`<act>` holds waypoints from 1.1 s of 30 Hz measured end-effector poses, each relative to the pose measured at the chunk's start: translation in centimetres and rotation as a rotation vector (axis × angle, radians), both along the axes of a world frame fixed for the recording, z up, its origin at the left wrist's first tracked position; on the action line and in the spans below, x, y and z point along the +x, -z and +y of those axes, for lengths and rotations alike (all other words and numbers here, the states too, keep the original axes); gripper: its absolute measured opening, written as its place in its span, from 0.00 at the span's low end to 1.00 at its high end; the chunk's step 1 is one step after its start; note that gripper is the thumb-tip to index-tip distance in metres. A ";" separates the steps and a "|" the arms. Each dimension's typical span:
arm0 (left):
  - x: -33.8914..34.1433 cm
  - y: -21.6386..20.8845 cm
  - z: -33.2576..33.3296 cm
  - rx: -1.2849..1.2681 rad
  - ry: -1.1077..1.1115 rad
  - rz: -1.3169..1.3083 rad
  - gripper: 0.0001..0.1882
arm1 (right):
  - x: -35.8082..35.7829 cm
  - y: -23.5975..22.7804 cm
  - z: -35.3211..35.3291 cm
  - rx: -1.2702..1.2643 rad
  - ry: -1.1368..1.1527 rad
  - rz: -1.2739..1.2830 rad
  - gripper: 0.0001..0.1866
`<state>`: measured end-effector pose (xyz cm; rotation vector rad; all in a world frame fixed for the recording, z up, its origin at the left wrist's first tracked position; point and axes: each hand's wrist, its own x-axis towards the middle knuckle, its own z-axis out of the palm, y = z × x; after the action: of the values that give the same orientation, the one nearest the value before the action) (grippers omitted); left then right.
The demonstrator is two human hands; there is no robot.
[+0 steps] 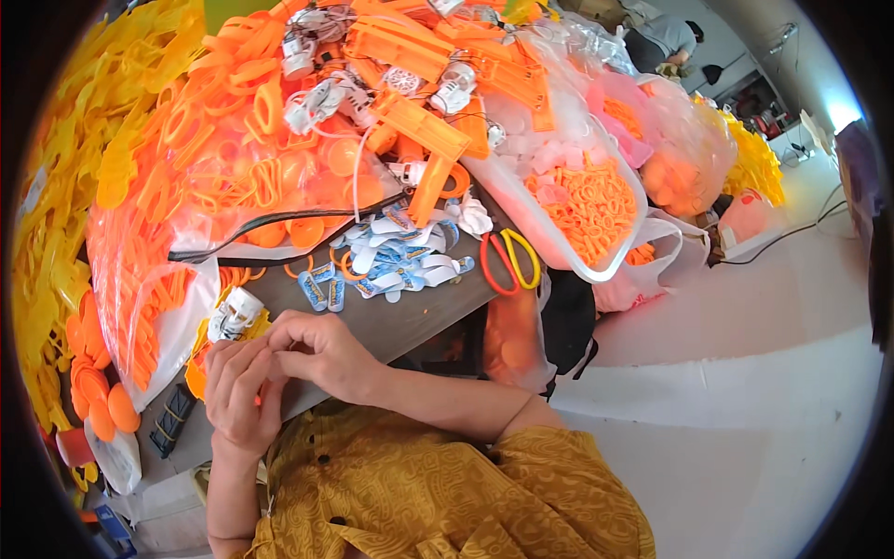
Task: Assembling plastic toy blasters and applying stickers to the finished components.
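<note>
My left hand (240, 393) and my right hand (324, 356) meet over the near edge of the grey table (424, 321). The fingers of both are closed in a pinch, and what lies between them is mostly hidden. A speck of orange shows at the left hand's fingers. Just beyond the fingertips is a white mechanical unit (237, 314) on a yellow-orange plastic part; whether a hand touches it, I cannot tell. Blue-and-white stickers (396, 256) lie in a loose pile past my right hand. Scissors with red and yellow handles (510, 263) rest at the table's right edge.
Orange plastic parts (233, 121) heap up behind the stickers, with orange housings and white units (419, 130) on top. Yellow parts (74, 214) rise at the left. A translucent tub (610, 265) holds small orange rings. Bags stand at right; another person (663, 42) is far off.
</note>
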<state>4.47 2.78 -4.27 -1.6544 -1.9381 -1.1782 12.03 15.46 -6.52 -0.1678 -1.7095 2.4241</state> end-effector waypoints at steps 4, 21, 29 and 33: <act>-0.7 0.2 -0.3 -0.016 -0.035 -0.098 0.17 | 0.4 -0.5 1.1 0.300 0.116 0.092 0.02; -2.4 1.0 -1.1 -0.089 -0.009 -0.451 0.22 | -2.2 -0.9 2.3 0.093 -0.260 -0.178 0.08; -1.8 -0.2 -2.6 -0.163 -0.133 -0.402 0.20 | -1.9 -0.9 0.4 0.434 0.011 -0.070 0.11; -2.4 -0.3 -1.9 -0.189 -0.011 -0.476 0.18 | -1.0 -1.0 0.5 0.444 0.028 -0.132 0.09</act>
<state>2.04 0.89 -3.98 -1.5484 -2.4020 -1.5357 11.06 15.99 -5.55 -0.2918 -2.2323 1.9882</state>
